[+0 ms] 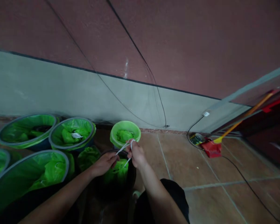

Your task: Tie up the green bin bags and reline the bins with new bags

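My left hand [105,163] is closed at the rim of a small dark bin [130,174] lined with a green bag [118,172], pinching the bag's top. My right hand [136,153] is closed on a white string [123,147] that runs from the bag between both hands. Just beyond my hands stands a small light-green bucket [125,126] with a green bag inside.
Several larger bins lined with green bags [71,133] stand to the left on the tiled floor. A grey and maroon wall runs behind them with black cables [154,84]. A red dustpan [212,148] and an orange-handled broom [245,115] lie at the right.
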Demonstrator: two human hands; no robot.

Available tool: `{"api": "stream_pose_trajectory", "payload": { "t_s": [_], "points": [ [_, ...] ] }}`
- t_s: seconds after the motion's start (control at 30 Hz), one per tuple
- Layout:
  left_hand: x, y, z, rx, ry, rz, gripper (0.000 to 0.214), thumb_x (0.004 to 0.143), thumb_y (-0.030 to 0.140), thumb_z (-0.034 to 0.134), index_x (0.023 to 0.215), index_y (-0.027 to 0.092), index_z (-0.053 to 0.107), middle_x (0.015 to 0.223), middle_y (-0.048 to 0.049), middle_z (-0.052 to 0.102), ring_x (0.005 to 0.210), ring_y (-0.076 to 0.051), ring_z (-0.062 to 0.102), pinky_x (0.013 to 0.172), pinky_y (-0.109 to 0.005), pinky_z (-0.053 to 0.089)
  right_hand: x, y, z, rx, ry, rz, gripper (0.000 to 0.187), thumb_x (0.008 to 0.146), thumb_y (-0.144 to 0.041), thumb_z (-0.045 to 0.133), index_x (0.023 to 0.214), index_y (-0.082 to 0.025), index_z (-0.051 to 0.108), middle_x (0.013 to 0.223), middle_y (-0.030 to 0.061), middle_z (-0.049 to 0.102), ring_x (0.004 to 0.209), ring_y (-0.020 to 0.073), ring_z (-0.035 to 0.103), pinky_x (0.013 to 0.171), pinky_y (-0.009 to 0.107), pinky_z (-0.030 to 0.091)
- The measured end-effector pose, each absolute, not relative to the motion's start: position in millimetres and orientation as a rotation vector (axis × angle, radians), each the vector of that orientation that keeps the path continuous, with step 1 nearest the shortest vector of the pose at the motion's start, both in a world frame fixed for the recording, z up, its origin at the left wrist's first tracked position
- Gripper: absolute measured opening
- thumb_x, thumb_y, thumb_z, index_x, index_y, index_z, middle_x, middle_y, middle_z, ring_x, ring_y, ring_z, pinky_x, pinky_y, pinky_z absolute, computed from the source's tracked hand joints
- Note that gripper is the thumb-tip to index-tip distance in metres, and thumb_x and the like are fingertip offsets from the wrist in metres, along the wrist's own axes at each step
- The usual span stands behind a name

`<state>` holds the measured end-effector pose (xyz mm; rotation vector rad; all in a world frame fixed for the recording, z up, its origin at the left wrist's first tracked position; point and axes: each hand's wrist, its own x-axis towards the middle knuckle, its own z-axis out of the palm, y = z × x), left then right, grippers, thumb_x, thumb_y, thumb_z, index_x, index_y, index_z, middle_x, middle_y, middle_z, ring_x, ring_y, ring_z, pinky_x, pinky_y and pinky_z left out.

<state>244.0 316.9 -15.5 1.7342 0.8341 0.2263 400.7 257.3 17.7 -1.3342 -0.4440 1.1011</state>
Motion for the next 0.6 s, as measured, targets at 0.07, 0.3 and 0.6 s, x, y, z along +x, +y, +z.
{"api": "stream_pose_trajectory", "payload": {
  "t_s": [0.07,0.3,0.6],
  "points": [
    [244,324,-24,1.639,1.013,0.235,0.029,0.086,0.040,0.042,0.078,0.020,0.062,0.052,0.0038,0.051,0.050,-0.014,0.048,0.053,-0.025,0.037,399,255,21,-1.395,-0.312,1.066,0.039,0.088,-0.059,0.054,0.088,-0.019,0.055,0.048,-0.0076,0.048,0.036,0.0052,0.026,0.037,0.019,0.017],
    [252,311,-25,1.577,0.744,0.242,0.024,0.076,0.039,0.056,0.062,0.020,0.056,0.055,0.0023,0.051,0.053,-0.012,0.042,0.052,-0.025,0.034,361,246,27,-1.224,-0.593,1.299,0.046,0.081,-0.062,0.059,0.091,-0.017,0.062,0.053,-0.0061,0.053,0.036,0.0035,0.022,0.037,0.020,0.013],
    [251,283,-19,1.805,0.435,0.072,0.027,0.084,0.037,0.052,0.086,0.019,0.073,0.079,-0.0006,0.070,0.074,-0.017,0.059,0.073,-0.025,0.044,379,265,26,-1.129,-0.377,1.312,0.033,0.090,-0.045,0.055,0.098,-0.014,0.064,0.060,-0.0041,0.057,0.039,0.0034,0.022,0.039,0.018,0.018]
  ]
}}
